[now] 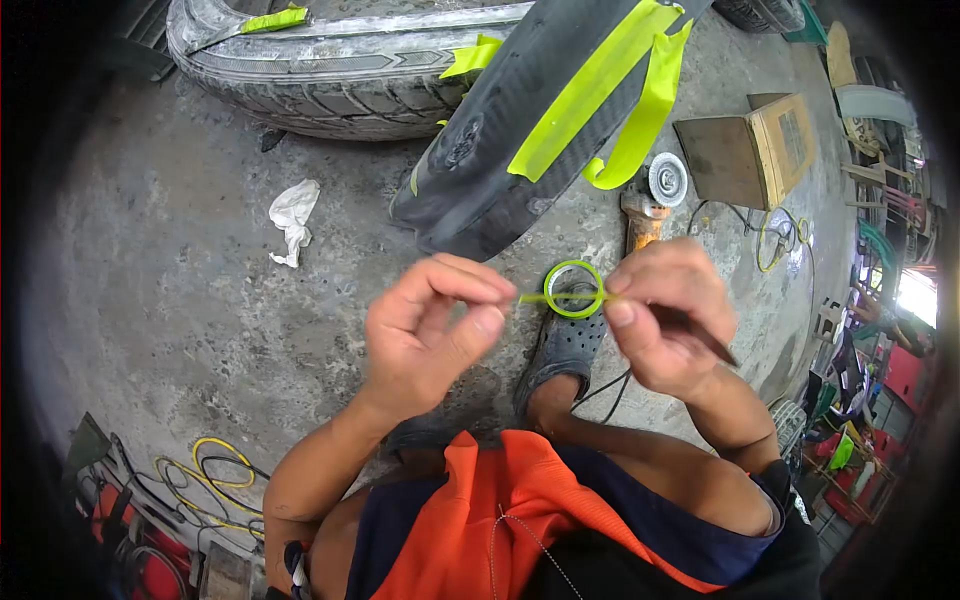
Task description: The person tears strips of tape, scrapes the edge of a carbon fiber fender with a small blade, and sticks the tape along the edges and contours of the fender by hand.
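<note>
A lime-green strip of masking tape (540, 298) runs taut between my two hands. My left hand (425, 335) has its thumb and forefinger close together at the strip's left end. My right hand (675, 315) pinches the other end, by the tape roll (549, 282), which appears as a ring above my shoe. A dark, pointed, blade-like piece (714, 343) sticks out below the right palm; its other end is hidden. Just beyond my hands stands a black curved part (475, 170) with lime tape (590, 95) on it, one piece hanging loose.
A tire (330, 95) lies at the back, also carrying tape. An angle grinder (645, 218) and a cardboard box (745, 150) are to the right. White crumpled paper (293, 215) lies on the concrete floor (190, 270). Yellow cable (205, 480) coils at lower left.
</note>
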